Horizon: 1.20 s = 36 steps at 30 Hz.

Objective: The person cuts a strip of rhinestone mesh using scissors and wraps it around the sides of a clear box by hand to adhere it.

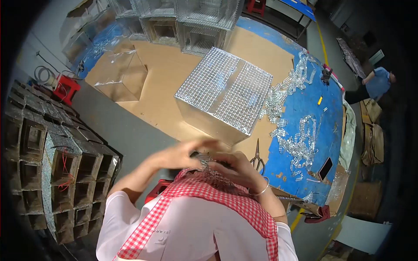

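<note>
Close to my apron, my left hand (pixel 176 156) curls its fingers and thumb about a bunched silvery rhinestone strip (pixel 203 161). My right hand (pixel 237 172), with a bangle at the wrist, bends its fingers around the other side of the strip. Part of the strip is hidden by the fingers. Just beyond my hands stands a clear box (pixel 224 93) whose top is covered with rows of rhinestones, with a plain band across the middle. Black-handled scissors (pixel 257 158) lie to the right of my right hand, blades pointing away.
Loose rhinestone strips (pixel 300 143) lie on the blue table (pixel 333 130), near a phone (pixel 325 168) and a yellow cutter (pixel 320 100). A clear box (pixel 122 76) sits on cardboard at left; more boxes (pixel 204 21) are stacked behind. Cubbies (pixel 82 174) stand left. A person (pixel 378 85) is at far right.
</note>
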Tool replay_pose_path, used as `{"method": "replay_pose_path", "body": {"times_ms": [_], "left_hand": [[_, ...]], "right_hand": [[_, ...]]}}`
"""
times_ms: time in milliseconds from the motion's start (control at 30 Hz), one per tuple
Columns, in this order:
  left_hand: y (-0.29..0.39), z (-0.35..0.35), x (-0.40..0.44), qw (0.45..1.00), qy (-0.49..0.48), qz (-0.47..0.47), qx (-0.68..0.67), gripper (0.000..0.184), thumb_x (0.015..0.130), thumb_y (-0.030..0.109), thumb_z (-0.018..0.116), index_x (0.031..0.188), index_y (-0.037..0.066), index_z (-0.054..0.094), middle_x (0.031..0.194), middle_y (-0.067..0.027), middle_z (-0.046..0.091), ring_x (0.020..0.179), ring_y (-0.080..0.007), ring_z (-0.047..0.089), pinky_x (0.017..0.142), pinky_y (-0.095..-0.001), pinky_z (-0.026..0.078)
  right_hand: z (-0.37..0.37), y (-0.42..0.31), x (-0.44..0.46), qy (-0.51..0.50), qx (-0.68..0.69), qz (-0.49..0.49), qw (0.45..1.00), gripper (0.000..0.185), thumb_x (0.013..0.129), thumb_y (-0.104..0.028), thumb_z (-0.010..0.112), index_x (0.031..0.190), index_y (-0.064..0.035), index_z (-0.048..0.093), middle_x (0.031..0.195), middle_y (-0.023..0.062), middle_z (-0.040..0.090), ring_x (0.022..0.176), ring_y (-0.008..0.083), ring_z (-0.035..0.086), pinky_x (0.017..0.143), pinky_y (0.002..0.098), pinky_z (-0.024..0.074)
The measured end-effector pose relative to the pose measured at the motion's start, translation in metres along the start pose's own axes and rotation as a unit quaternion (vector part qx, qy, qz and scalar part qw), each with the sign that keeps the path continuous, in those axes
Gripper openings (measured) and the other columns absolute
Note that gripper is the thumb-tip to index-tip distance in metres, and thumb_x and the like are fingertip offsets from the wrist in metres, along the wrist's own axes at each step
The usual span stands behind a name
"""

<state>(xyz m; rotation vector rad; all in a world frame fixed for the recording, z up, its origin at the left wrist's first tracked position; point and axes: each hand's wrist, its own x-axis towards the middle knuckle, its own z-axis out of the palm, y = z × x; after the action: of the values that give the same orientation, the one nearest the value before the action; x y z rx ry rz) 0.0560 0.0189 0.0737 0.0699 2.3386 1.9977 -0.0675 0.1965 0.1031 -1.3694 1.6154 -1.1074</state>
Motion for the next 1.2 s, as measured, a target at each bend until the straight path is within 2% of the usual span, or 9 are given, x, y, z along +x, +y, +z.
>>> {"method": "replay_pose_path", "body": {"times_ms": [267,367,500,600,733,900,1000,1100,1200], "left_hand": [[-0.026,0.008,0.020,0.993,-0.080,-0.085,-0.032,0.026,0.075,0.015,0.064,0.097,0.002,0.061,0.098,-0.0077,0.059,0.088,-0.0190,0.056,0.081,-0.0294,0.044],[-0.035,0.001,0.024,0.985,-0.043,-0.092,0.138,0.021,0.076,0.016,0.065,0.091,0.001,0.060,0.093,-0.0073,0.058,0.083,-0.0187,0.056,0.077,-0.0295,0.044],[-0.081,-0.009,0.025,0.982,0.032,0.031,0.185,0.018,0.076,0.013,0.064,0.088,0.001,0.058,0.092,-0.0076,0.057,0.081,-0.0166,0.055,0.072,-0.0285,0.044],[-0.077,-0.017,0.025,0.986,0.017,-0.160,0.047,0.017,0.077,0.010,0.063,0.090,0.001,0.058,0.092,-0.0075,0.058,0.082,-0.0155,0.054,0.072,-0.0277,0.044],[-0.071,-0.020,0.025,0.990,0.053,-0.102,0.088,0.018,0.078,0.008,0.061,0.095,0.002,0.056,0.091,-0.0085,0.058,0.081,-0.0143,0.054,0.071,-0.0279,0.044],[-0.071,-0.009,0.032,0.956,0.102,0.009,0.276,0.019,0.080,0.006,0.058,0.099,0.001,0.055,0.089,-0.0100,0.058,0.079,-0.0150,0.056,0.069,-0.0301,0.045],[-0.075,-0.008,0.032,0.966,0.130,0.014,0.222,0.018,0.083,0.006,0.055,0.100,0.001,0.055,0.089,-0.0086,0.058,0.080,-0.0145,0.056,0.070,-0.0294,0.046],[-0.076,-0.008,0.030,0.972,0.101,-0.152,-0.147,0.018,0.085,0.007,0.053,0.101,0.000,0.055,0.089,-0.0075,0.059,0.083,-0.0127,0.056,0.071,-0.0266,0.046],[-0.061,-0.014,0.029,0.995,0.063,-0.074,0.010,0.017,0.087,0.013,0.052,0.098,0.000,0.056,0.084,-0.0041,0.061,0.077,-0.0094,0.053,0.071,-0.0264,0.044]], "right_hand": [[-0.004,0.009,-0.014,0.025,-0.058,0.058,0.996,0.013,0.080,-0.009,0.060,0.084,0.0027,0.057,0.067,0.0130,0.055,0.058,0.0139,0.049,0.055,0.0279,0.0406],[-0.012,0.021,-0.026,0.060,-0.026,0.027,0.998,0.010,0.079,-0.006,0.061,0.081,0.0028,0.057,0.065,0.0085,0.055,0.057,0.0109,0.047,0.054,0.0247,0.0388],[-0.020,0.036,-0.049,0.157,0.176,0.142,0.961,0.005,0.077,-0.004,0.062,0.076,0.0003,0.059,0.063,0.0032,0.056,0.056,0.0091,0.047,0.052,0.0260,0.0387],[-0.028,0.043,-0.054,0.142,0.016,0.195,0.970,0.008,0.077,-0.006,0.064,0.077,0.0002,0.060,0.063,-0.0005,0.056,0.059,0.0044,0.047,0.053,0.0238,0.0390],[-0.033,0.070,-0.067,0.129,0.059,0.243,0.960,0.014,0.076,-0.011,0.067,0.079,0.0010,0.061,0.064,-0.0018,0.056,0.059,0.0037,0.047,0.053,0.0215,0.0388],[-0.032,0.090,-0.071,0.167,0.241,0.120,0.948,0.008,0.078,-0.006,0.064,0.079,0.0008,0.060,0.071,-0.0025,0.059,0.063,0.0039,0.050,0.055,0.0196,0.0394],[-0.022,0.073,-0.064,0.148,0.274,0.181,0.933,0.007,0.077,-0.004,0.064,0.081,0.0000,0.060,0.073,-0.0025,0.060,0.064,0.0028,0.050,0.055,0.0188,0.0390],[-0.023,0.062,-0.052,0.096,0.184,0.240,0.948,0.009,0.076,-0.003,0.066,0.083,-0.0005,0.059,0.072,-0.0028,0.059,0.064,0.0015,0.049,0.054,0.0187,0.0381],[-0.032,0.081,-0.064,-0.007,0.228,0.208,0.951,0.011,0.077,-0.002,0.065,0.086,-0.0006,0.058,0.072,-0.0031,0.059,0.064,0.0017,0.049,0.055,0.0189,0.0380]]}}
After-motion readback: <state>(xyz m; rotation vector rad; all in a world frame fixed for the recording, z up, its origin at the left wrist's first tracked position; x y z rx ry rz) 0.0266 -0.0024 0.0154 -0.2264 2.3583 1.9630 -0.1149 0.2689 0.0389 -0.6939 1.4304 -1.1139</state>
